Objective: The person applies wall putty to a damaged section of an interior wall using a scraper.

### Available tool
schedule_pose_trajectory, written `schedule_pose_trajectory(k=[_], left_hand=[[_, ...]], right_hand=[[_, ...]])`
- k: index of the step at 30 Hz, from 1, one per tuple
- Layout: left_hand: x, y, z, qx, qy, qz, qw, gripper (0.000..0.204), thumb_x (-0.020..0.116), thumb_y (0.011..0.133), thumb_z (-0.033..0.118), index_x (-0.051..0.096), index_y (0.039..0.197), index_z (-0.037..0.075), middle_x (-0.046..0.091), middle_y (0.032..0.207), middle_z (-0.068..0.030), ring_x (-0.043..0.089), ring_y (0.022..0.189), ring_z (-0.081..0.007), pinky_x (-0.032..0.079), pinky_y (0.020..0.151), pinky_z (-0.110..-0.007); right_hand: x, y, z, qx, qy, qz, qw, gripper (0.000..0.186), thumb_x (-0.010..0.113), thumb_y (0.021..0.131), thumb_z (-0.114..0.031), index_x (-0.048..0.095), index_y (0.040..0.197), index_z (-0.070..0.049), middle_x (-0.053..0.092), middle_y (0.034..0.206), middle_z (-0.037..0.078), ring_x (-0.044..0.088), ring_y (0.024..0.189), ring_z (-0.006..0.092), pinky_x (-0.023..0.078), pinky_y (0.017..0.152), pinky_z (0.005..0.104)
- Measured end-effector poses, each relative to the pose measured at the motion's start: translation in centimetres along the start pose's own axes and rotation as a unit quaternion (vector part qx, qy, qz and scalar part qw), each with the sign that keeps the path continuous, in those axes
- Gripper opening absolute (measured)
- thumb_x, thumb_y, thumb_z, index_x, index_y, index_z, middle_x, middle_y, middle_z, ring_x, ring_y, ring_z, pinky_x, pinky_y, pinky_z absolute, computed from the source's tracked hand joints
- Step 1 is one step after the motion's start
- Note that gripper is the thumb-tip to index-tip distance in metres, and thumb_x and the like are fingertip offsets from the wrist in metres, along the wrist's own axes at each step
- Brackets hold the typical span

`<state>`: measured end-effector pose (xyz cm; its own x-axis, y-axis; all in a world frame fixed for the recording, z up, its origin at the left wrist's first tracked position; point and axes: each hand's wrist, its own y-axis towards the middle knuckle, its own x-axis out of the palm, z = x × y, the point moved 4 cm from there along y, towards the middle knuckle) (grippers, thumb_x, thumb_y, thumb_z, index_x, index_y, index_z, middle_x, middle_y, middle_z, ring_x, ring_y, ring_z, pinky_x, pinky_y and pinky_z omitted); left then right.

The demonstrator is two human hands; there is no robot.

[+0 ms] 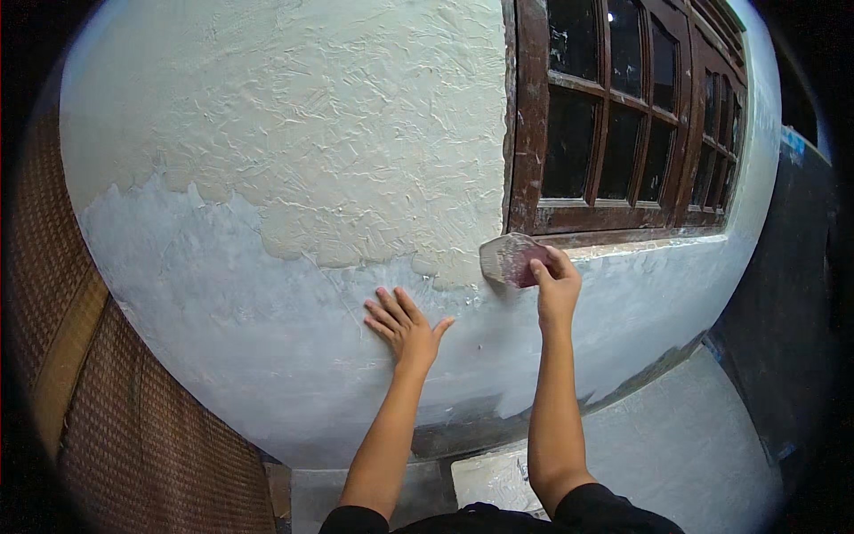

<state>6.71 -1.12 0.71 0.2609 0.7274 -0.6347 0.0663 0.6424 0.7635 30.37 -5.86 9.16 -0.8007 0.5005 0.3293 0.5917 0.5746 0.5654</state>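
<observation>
My right hand [559, 283] pinches a dark red putty spreader [532, 264] by its right side. Pale paste smears the spreader, and its left edge lies against the wall just under the window's lower left corner. My left hand [406, 329] rests flat on the smooth grey part of the wall [231, 311], fingers spread, with nothing in it. Above both hands the wall carries a cream textured coat [356, 133] with raised ridges. A ragged border between cream and grey runs just above my left fingertips.
A brown wooden window [614, 116] with dark panes fills the upper right, above a pale sill [658, 247]. Woven brown matting [169, 427] with a wooden strip [71, 356] stands at left. Below, a paste-smeared white board [494, 481] lies on the grey floor [676, 436].
</observation>
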Motion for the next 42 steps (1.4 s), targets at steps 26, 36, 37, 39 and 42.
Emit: schedule_pose_trajectory(k=[26,36,37,39,42], left_hand=[[-0.1,0.0,0.0,-0.026,-0.03,-0.036,0.999,0.125,0.067,0.07,0.061,-0.004,0.139,-0.015,-0.014,0.142,-0.0411,-0.018,0.129,-0.0598,-0.012,0.099,-0.07],[-0.2,0.0,-0.1,-0.027,-0.026,-0.042,0.998,0.123,0.067,0.071,0.06,-0.002,0.139,-0.015,-0.014,0.143,-0.0407,-0.018,0.129,-0.0597,-0.01,0.099,-0.07],[-0.1,0.0,-0.1,-0.029,-0.025,-0.041,0.998,0.123,0.067,0.071,0.06,-0.002,0.139,-0.015,-0.014,0.143,-0.0407,-0.018,0.129,-0.0597,-0.01,0.099,-0.07],[-0.1,0.0,0.0,-0.017,-0.021,-0.023,0.999,0.123,0.067,0.071,0.06,-0.002,0.14,-0.015,-0.014,0.143,-0.0408,-0.018,0.129,-0.06,-0.01,0.099,-0.07],[-0.1,0.0,-0.1,-0.029,-0.027,-0.038,0.998,0.124,0.067,0.07,0.061,-0.001,0.14,-0.015,-0.014,0.143,-0.0408,-0.018,0.129,-0.0602,-0.01,0.099,-0.07]], right_hand=[[5.9,2.7,-5.2,-0.102,-0.091,-0.177,0.975,0.023,0.065,0.075,0.002,0.065,0.098,0.003,0.068,0.081,0.011,0.064,0.075,0.0132,0.05,0.069,0.0263],[4.8,3.4,-5.0,-0.082,-0.06,-0.144,0.984,0.024,0.065,0.076,0.003,0.064,0.1,0.005,0.068,0.084,0.01,0.063,0.076,0.0125,0.05,0.07,0.0253],[4.1,3.6,-5.5,-0.078,-0.037,-0.125,0.988,0.023,0.063,0.077,0.005,0.064,0.1,0.004,0.068,0.086,0.01,0.063,0.076,0.0124,0.05,0.069,0.0253],[4.2,3.4,-6.2,-0.064,-0.017,-0.147,0.987,0.022,0.062,0.078,0.006,0.064,0.1,0.005,0.068,0.085,0.009,0.063,0.075,0.0124,0.05,0.067,0.0253],[5.8,2.5,-6.1,-0.094,-0.104,-0.194,0.971,0.023,0.062,0.077,0.006,0.064,0.099,0.004,0.069,0.082,0.009,0.063,0.072,0.0126,0.05,0.066,0.0254]])
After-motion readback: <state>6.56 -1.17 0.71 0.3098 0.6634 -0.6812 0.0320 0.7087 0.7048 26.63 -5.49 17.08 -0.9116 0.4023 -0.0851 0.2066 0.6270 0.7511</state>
